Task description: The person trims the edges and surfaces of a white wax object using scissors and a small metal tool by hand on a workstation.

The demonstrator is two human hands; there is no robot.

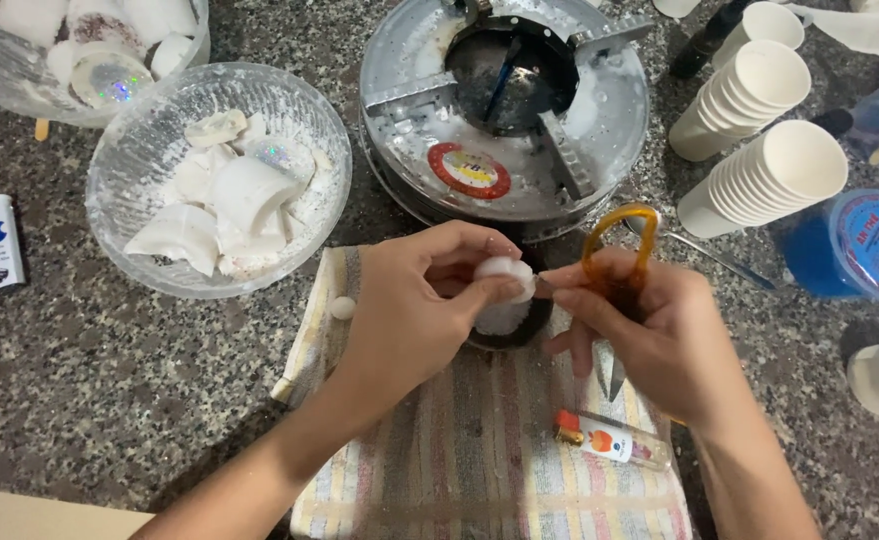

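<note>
Near the middle of the speckled stone table (89,400), over a striped cloth (479,450), the left hand (414,310) is closed on a small white wax piece (504,272), thumb below and fingertips above, holding it just over a small dark-rimmed dish (504,335). The right hand (659,335) is clamped around orange-handled scissors (619,255), fingers curled on the handle, with the forefinger touching the wax piece; the blades point down toward the cloth. The piece looks light, stiff and brittle, probably a little slick, so a gentle pinch across its rounded sides suits it better than squeezing an edge. A clear bowl of white wax chunks (221,180) sits toward the far left, a round metal burner (504,110) at the far edge, stacked paper cups (759,170) to the right, and a lighter (609,440) lies on the cloth.
</note>
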